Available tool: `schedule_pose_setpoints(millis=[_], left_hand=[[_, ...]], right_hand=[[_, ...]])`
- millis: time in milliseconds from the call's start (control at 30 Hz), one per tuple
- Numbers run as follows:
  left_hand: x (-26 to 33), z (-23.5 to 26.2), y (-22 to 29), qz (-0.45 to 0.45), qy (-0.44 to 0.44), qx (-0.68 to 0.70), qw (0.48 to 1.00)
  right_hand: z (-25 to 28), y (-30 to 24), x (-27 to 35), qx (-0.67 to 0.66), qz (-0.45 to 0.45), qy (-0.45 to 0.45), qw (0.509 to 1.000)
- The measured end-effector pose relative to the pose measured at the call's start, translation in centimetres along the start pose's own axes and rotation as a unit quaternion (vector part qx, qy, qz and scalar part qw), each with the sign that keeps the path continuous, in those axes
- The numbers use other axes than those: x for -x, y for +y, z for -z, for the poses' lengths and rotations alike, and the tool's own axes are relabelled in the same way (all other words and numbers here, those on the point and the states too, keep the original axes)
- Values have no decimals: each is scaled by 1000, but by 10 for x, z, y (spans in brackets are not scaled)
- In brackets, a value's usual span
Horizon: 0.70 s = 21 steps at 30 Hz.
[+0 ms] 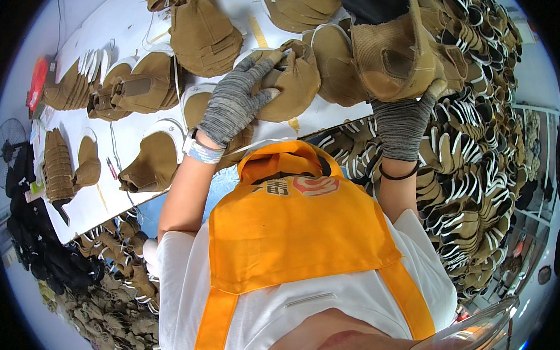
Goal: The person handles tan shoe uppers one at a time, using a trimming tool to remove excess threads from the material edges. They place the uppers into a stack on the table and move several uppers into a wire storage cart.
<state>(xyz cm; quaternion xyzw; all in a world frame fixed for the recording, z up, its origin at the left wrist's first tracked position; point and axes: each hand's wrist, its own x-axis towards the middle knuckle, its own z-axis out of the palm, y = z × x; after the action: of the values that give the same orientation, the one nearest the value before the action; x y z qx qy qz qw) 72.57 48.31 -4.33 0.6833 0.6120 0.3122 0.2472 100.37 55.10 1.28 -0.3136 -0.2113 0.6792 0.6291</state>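
Both my hands wear grey striped knit gloves. My left hand (pixel 235 105) lies over a tan shoe upper (pixel 297 91) on the white table, its fingers stretched out and the thumb apart, touching the upper's edge. A white watch strap (pixel 204 150) circles that wrist. To the right, my right hand (pixel 404 124) grips the lower edge of a tan boot upper (pixel 387 57) with a dark lining, held up off the table. Most of its fingers are hidden behind the boot upper. Another tan shoe upper (pixel 337 68) rests between the two.
Stacked tan uppers (pixel 204 39) and more pieces with white edging (pixel 150 158) cover much of the white table (pixel 117 199). A large heap of uppers (pixel 459 187) rises at the right. Dark and olive pieces (pixel 106 310) lie piled at the lower left. A fan (pixel 10 144) stands far left.
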Motion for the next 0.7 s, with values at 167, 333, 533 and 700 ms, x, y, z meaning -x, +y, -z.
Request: schedule_pose_setpoints(millis=[167,333,533,700], left_hand=[[-20,-16,6,-5,18,-62,998],[-26,-24,7,-33,76,-84,993],[-28,-30,-7,56,41,13,998],[-24,-28,-17,103,47,139,984]], right_hand=[[26,-3,1,25,28,40,999],[46,-11,7,4,33,48,998],[54,-17,10,-30,36,90,995],[68,-19,11,-13,49,38,998]])
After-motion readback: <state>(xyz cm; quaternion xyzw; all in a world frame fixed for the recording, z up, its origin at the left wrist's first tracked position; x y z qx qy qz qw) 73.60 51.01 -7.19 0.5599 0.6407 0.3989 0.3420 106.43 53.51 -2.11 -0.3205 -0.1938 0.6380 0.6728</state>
